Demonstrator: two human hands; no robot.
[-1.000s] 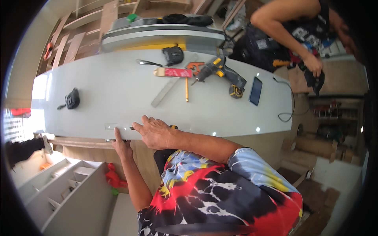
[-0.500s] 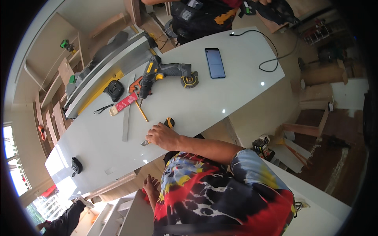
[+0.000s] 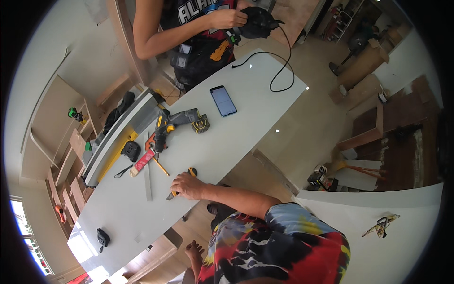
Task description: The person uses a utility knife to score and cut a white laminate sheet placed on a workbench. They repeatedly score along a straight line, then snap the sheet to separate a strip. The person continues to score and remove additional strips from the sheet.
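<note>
Across the white tabletop (image 3: 189, 146) my right forearm reaches to a yellow-and-black utility knife (image 3: 192, 171). My right hand (image 3: 187, 186) is closed over its middle, with the blade end pointing to the near left. Low beside my body, my left hand (image 3: 194, 249) hangs off the table, fingers loosely apart and nothing seen in it. Beyond the knife lie a pencil (image 3: 161, 167), a metal ruler (image 3: 147, 183), a red-wrapped piece with a wooden end (image 3: 142, 164) and a cordless drill (image 3: 162, 130). A black tape measure (image 3: 130, 150) is left of the drill.
A phone (image 3: 222, 101) and a black cable (image 3: 272, 85) lie at the far side. Opposite, a co-worker holds a black cloth-like item (image 3: 259, 22). Long panels (image 3: 118, 135) flank the left edge. Another small black tape measure (image 3: 102, 237) sits near left.
The view has shifted, so the table appears lower and further left. More of the co-worker and the black item now shows. My right hand stays on the utility knife.
</note>
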